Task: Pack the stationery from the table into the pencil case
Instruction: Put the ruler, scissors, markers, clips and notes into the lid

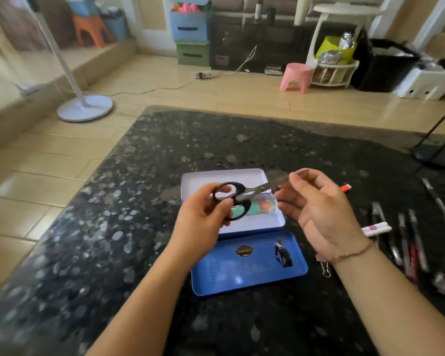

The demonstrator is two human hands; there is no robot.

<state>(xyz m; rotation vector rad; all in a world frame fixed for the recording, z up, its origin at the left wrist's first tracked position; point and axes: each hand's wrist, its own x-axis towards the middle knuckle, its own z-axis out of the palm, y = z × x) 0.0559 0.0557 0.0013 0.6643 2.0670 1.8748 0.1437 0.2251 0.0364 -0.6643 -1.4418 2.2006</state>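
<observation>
Black-handled scissors (238, 200), blades closed toward 2 o'clock, are held above the opened blue tin pencil case (242, 265); pens (416, 242) are laid at 3 o'clock.

Single head view, close above the table (129, 191), facing forward and down, floor (216, 91) beyond.
</observation>
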